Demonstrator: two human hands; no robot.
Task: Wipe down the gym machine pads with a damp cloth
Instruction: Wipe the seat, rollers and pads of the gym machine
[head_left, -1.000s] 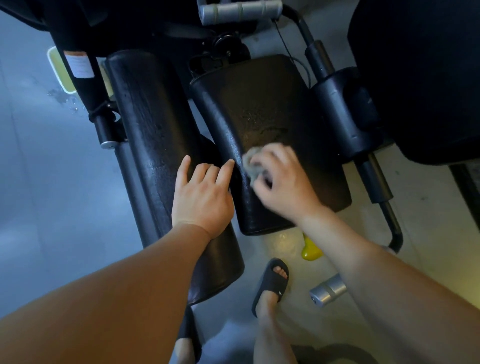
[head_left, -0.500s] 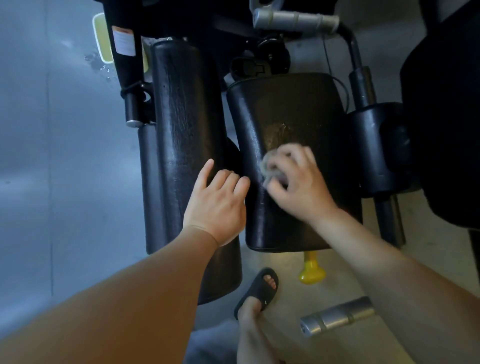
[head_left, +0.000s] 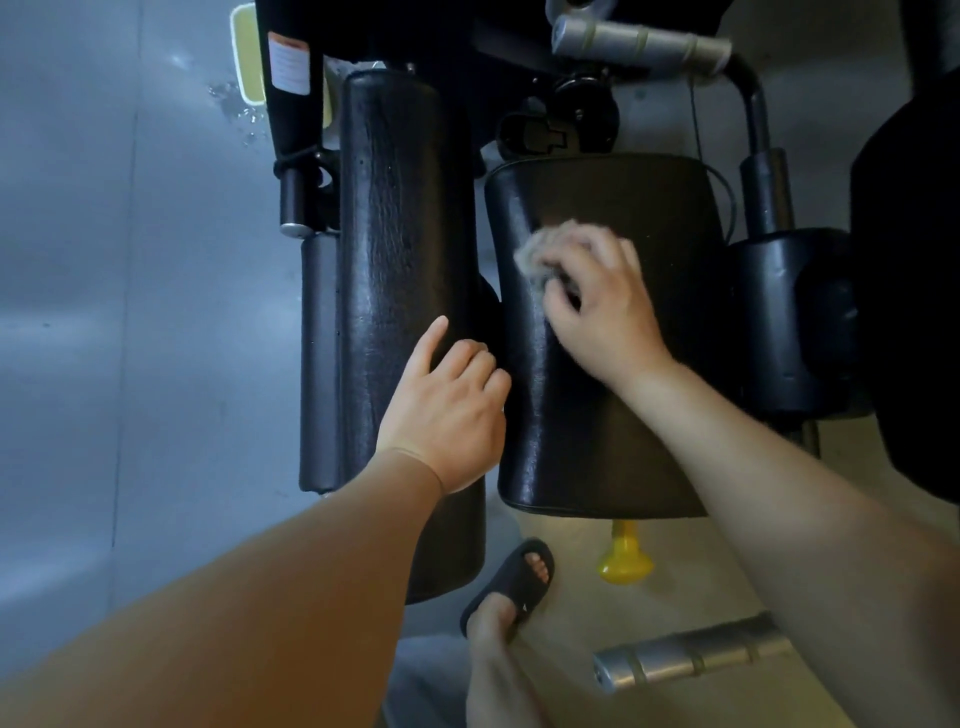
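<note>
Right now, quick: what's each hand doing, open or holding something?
Left hand: open, holding nothing, resting on the long roller pad.
Right hand: closed around the grey cloth, pressing it on the wide pad.

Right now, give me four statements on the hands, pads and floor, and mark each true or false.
1. The right hand presses the cloth on the wide pad. True.
2. The left hand holds a cloth too. False: it rests on the long pad, holding nothing.
3. A yellow knob shows below the wide pad. True.
4. The foot is bare. False: it wears a black sandal.
</note>
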